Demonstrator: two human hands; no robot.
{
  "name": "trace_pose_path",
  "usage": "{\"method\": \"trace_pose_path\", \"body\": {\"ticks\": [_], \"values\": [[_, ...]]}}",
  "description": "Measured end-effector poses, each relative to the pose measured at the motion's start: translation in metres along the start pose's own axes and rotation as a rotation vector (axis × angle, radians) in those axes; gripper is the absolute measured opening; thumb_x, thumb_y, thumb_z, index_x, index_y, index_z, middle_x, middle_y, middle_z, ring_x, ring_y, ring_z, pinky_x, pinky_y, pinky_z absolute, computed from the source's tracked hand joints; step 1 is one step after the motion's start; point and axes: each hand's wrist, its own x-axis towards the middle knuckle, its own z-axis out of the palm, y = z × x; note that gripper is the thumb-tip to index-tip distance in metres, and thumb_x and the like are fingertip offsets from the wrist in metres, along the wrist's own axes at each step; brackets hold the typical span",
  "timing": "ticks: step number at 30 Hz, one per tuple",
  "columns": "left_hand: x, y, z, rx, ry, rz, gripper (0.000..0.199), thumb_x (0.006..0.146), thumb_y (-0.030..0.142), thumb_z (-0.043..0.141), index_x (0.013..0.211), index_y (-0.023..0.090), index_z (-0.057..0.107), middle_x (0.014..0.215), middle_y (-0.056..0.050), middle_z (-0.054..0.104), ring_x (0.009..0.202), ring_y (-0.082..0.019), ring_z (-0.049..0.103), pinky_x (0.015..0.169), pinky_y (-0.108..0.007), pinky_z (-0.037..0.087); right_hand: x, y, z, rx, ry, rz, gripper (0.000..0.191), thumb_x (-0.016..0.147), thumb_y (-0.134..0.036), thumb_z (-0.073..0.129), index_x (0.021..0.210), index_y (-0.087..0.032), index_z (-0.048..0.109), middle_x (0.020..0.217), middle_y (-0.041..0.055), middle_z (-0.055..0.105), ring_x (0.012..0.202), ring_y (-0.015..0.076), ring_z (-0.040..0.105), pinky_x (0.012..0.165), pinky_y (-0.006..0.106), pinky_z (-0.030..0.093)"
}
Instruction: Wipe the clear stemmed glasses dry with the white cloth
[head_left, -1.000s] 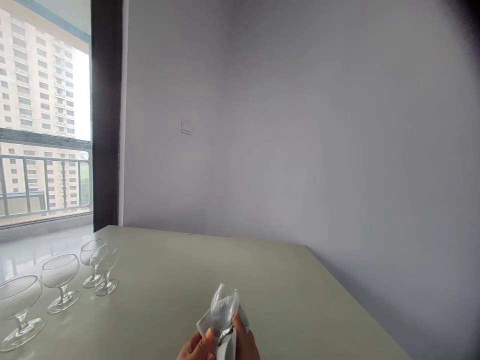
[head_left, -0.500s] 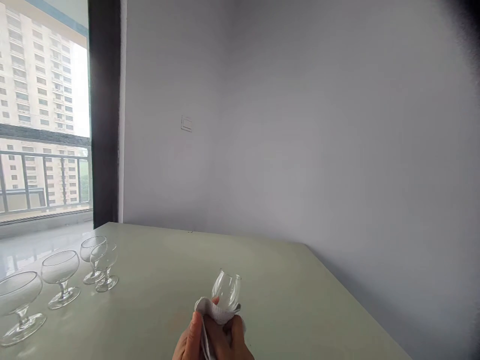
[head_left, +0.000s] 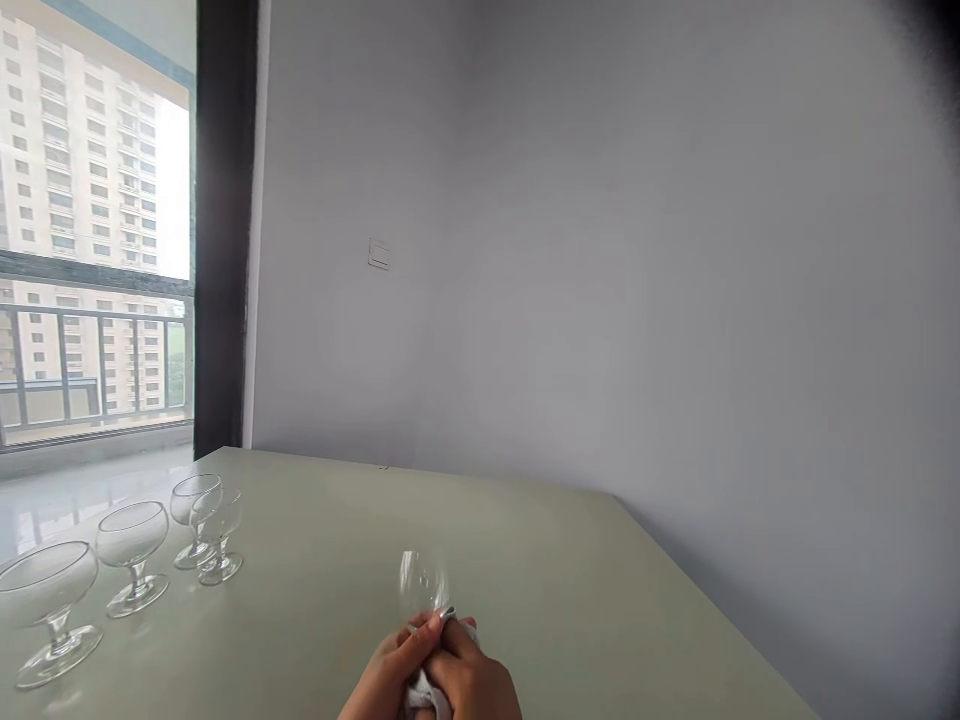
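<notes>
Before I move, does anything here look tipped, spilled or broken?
Nothing stands out: the four stemmed glasses stand upright on the table, with no spill or crack visible. Your left hand and right hand partly hide the held glass.

Held glass [head_left: 424, 582] & goblets [head_left: 133, 540] clear, v. glossy; cloth [head_left: 426, 697] matt; tabletop [head_left: 360, 530] smooth w/ soft sheen (wall [head_left: 570, 250] matt)

Left hand [head_left: 397, 662] and right hand [head_left: 471, 668] around cloth [head_left: 427, 697] and glass [head_left: 422, 580]; four stemmed glasses [head_left: 133, 540] upright on table [head_left: 322, 560].
</notes>
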Motion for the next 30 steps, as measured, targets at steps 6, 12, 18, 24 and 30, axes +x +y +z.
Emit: {"method": "trace_pose_path", "body": {"ticks": [6,12,18,24,30], "values": [[0.022,0.009,-0.005,0.058,0.026,-0.03,0.026,0.07,0.036,0.07,0.079,0.012,0.066,0.074,-0.009,0.071,0.067,-0.021,0.066,0.063,-0.028,0.047,0.014,0.011,-0.025,0.332,-0.088,-0.023,0.019,0.058,-0.012,0.039,0.058,-0.02,0.057,0.073,0.0002,0.057,0.065,0.0125,0.052,0.057,0.02,0.039],[0.04,0.015,-0.026,-0.023,0.079,0.09,0.011,0.074,0.025,0.068,0.075,0.017,0.06,0.091,-0.009,0.073,0.096,-0.021,0.064,0.086,-0.029,0.045,0.022,0.047,-0.046,0.895,-0.045,0.542,0.008,0.063,-0.025,0.049,0.062,-0.021,0.054,0.055,-0.0038,0.048,0.045,0.0095,0.037,0.041,0.022,0.025],[0.046,0.011,-0.038,-0.027,0.049,0.148,0.016,0.079,0.035,0.062,0.075,0.02,0.057,0.094,-0.007,0.07,0.081,-0.022,0.066,0.067,-0.032,0.051,0.046,0.048,0.012,1.041,0.015,0.584,0.028,0.068,-0.046,0.053,0.062,-0.018,0.053,0.042,-0.0047,0.047,0.033,0.0087,0.039,0.033,0.02,0.027],[0.048,0.01,-0.045,-0.108,0.244,0.176,0.019,0.071,0.035,0.07,0.076,0.021,0.058,0.099,-0.004,0.069,0.09,-0.02,0.064,0.066,-0.028,0.051,0.042,0.029,0.061,1.468,0.077,0.636,0.029,0.062,-0.042,0.063,0.074,-0.017,0.058,0.051,-0.0039,0.056,0.046,0.0096,0.051,0.044,0.02,0.042],[0.039,0.013,-0.04,0.021,0.374,0.296,0.021,0.067,0.034,0.073,0.077,0.021,0.06,0.107,-0.006,0.068,0.113,-0.021,0.052,0.071,-0.023,0.048,0.034,0.02,0.067,1.133,0.011,0.613,0.027,0.061,-0.031,0.065,0.084,-0.017,0.061,0.052,-0.003,0.057,0.05,0.0134,0.056,0.048,0.021,0.044]]}}
